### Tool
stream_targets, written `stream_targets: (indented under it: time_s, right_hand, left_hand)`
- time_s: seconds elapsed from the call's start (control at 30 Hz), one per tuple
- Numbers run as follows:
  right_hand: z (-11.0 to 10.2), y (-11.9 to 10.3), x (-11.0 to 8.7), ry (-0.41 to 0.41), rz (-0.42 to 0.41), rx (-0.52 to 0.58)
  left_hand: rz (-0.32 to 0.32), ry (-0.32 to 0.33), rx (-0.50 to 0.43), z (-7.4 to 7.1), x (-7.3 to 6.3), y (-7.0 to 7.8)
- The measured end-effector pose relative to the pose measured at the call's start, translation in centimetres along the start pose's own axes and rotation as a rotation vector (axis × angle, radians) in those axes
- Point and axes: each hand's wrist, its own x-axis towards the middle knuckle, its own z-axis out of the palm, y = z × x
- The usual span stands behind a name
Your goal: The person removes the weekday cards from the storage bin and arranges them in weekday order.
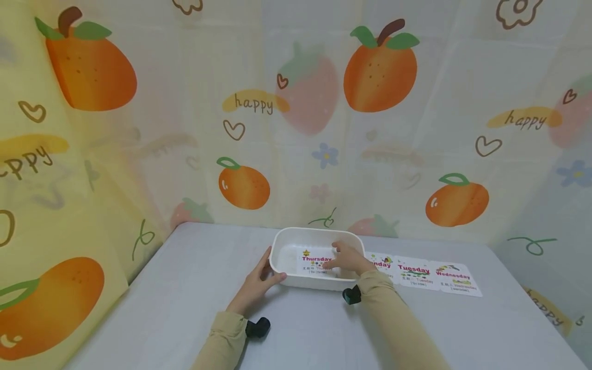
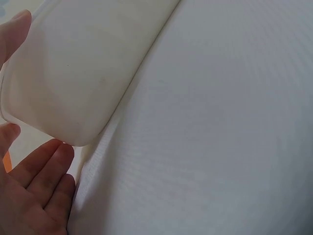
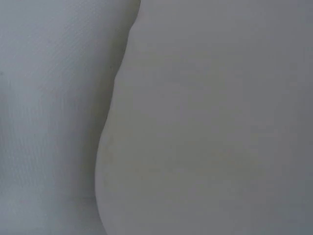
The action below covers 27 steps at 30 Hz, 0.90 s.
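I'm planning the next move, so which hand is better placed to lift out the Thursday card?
Probably the right hand: it reaches inside the white tray, at the Thursday card. The left hand holds the tray's left end.

We see both forearms rise from the lower edge of the head view in tan sleeves [image 1: 229, 322], converging slightly. Our left hand [image 1: 253, 287] points up and to the right, its thumb [image 1: 276, 278] spread from the fingers; in the left wrist view, three fingers [image 2: 54, 171] extend side by side. Our right hand [image 1: 352, 260] points up and leftward, its foremost digits parted.
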Motion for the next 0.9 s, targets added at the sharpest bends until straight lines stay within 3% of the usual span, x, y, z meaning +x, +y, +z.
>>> stream_targets:
  time_s: [0.17, 0.4, 0.73, 0.9]
  right_hand:
    - [0.4, 0.1, 0.3, 0.020, 0.011, -0.022]
    - [0.7, 0.2, 0.1, 0.037, 0.019, -0.050]
    - [1.4, 1.4, 1.3, 0.048, -0.011, -0.192]
    - [1.6, 1.6, 1.8, 0.073, -0.010, -0.209]
  left_hand:
    - [-0.006, -0.017, -0.008, -0.3, -0.9, 2.2]
    - [-0.008, 0.002, -0.002, 0.1, 0.2, -0.7]
    - [-0.014, 0.005, -0.003, 0.2, 0.1, -0.9]
    - [-0.019, 0.003, 0.007, 0.0, 0.2, -0.8]
